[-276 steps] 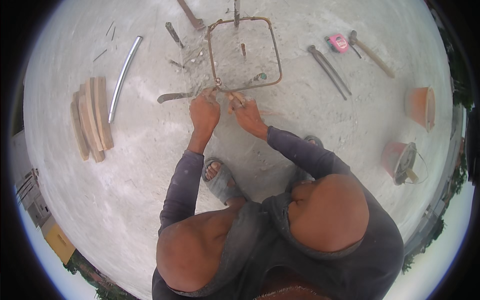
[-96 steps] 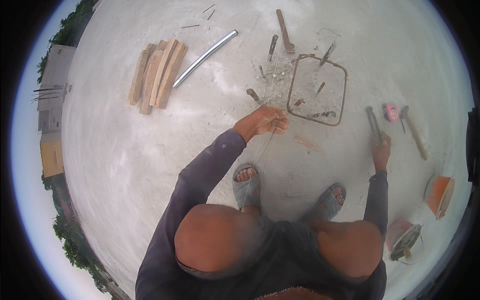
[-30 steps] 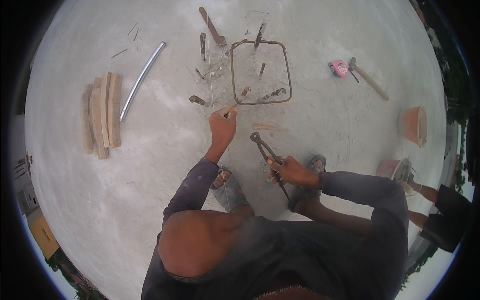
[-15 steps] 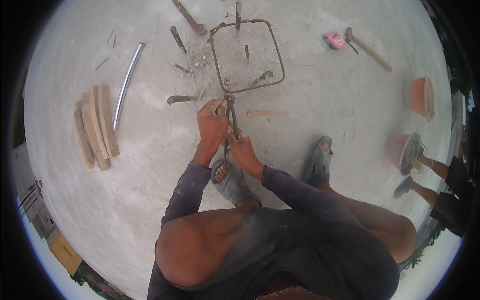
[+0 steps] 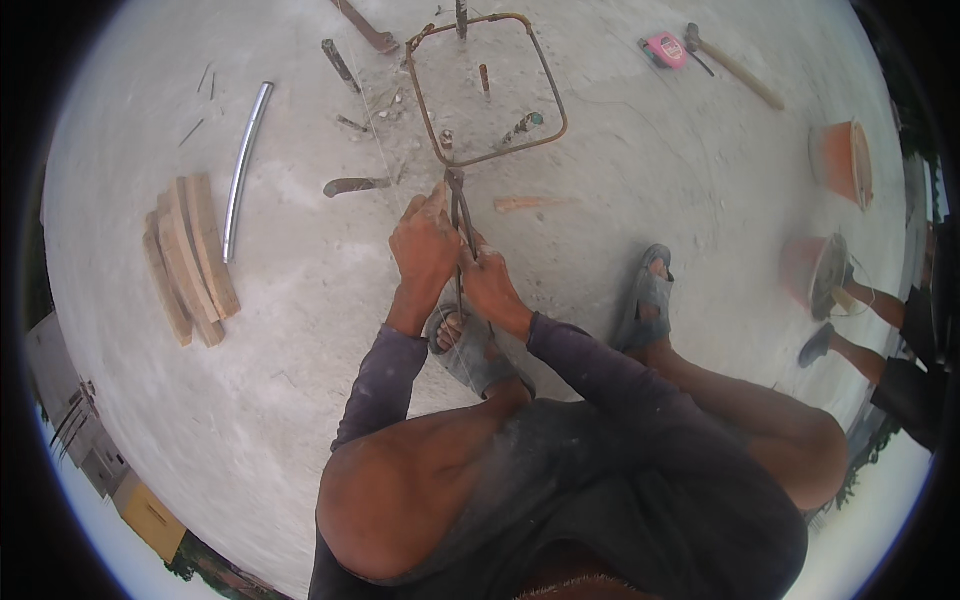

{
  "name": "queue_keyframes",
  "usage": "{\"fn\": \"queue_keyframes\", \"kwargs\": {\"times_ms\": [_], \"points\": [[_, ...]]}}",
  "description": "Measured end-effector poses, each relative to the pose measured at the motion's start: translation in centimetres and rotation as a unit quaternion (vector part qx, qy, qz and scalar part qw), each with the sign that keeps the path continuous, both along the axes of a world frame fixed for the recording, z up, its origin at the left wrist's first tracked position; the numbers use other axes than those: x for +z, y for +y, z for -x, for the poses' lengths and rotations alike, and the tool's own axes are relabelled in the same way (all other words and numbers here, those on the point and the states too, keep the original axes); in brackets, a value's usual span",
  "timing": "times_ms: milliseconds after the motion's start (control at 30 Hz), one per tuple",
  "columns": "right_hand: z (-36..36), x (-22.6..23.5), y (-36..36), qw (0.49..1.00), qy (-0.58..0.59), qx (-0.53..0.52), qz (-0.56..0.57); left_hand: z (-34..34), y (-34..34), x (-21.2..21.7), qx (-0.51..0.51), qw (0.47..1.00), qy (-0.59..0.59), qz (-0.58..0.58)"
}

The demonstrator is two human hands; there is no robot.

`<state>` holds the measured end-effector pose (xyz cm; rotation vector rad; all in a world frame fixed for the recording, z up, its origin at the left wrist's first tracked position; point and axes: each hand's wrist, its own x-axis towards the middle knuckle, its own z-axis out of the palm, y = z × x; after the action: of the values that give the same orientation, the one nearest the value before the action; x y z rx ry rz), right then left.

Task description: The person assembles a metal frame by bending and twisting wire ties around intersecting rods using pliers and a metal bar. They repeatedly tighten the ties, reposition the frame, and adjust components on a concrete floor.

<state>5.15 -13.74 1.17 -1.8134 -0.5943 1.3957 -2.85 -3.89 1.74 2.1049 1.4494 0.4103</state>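
Long-handled pincers point(image 5: 457, 205) stand between my hands, jaws up by the near side of a rusty bent-rod square frame point(image 5: 567, 118). My right hand point(image 5: 493, 287) is closed round their handles. Just left of the jaws, my left hand point(image 5: 423, 245) is closed with its fingers pinched together; what lies in them is hidden. Steel bar stubs point(image 5: 484, 78) rise from the concrete within and around the frame. A knife-like tool with a dark handle point(image 5: 355, 187) lies left of the jaws, and a tapered wooden piece point(image 5: 530, 203) lies to their right.
Several wood strips point(image 5: 205, 245) and a shiny metal tube point(image 5: 248, 165) lie left. A pink tape measure point(image 5: 664, 50) and a hammer point(image 5: 740, 70) lie far right. Two buckets, one orange point(image 5: 845, 165), one greyish point(image 5: 815, 270), stand right, beside another person's legs point(image 5: 862, 352).
The view has shifted slightly, so the frame and tools sit a little higher in it. Both hands keep their places at the pincers, the handles looking slightly closer together.
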Motion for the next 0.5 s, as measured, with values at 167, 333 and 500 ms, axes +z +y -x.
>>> {"fn": "queue_keyframes", "kwargs": {"times_ms": [167,333,500], "points": [[-0.6,2.2,0.6,0.994,-0.042,0.067,0.074,0.3,1.0,0.4,-0.061,0.996,0.07,0.005],[-0.4,2.5,0.5,0.989,-0.127,0.063,0.037,0.9,2.1,0.5,-0.072,0.997,0.003,0.018],[0.0,0.7,0.6,0.991,-0.122,0.052,0.0,0.9,2.1,0.7,-0.075,0.995,-0.046,0.046]]}}
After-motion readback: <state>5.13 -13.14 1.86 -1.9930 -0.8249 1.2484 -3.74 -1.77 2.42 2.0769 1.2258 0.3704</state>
